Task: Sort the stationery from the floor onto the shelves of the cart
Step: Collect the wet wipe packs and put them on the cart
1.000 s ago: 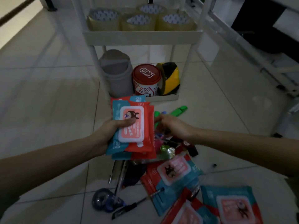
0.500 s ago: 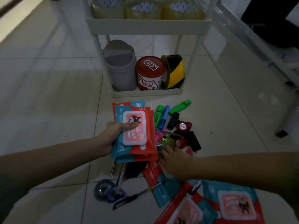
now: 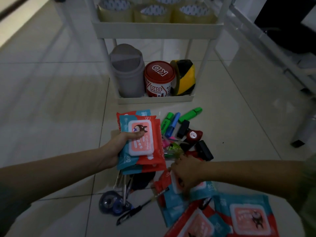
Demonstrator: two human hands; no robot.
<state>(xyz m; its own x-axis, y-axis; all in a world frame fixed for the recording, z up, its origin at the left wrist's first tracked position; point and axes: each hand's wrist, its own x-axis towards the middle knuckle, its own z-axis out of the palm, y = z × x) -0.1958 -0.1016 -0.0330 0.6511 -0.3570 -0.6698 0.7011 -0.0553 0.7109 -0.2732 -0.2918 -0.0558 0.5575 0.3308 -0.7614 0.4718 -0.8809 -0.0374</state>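
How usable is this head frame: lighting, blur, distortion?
Head view: dim and underexposed, with pale glare on the floor tiles; wide-angle bending of the cart posts; wipes pack in the left hand readable, right hand slightly soft.

Dim indoor room, likely an office or store area: pale glossy tile floor (image 3: 51,103), white rolling cart (image 3: 153,29) at upper centre w/ packing-tape rolls (image 3: 152,12), white metal frame (image 3: 266,48) at right, stationery pile (image 3: 181,134) at centre frame.
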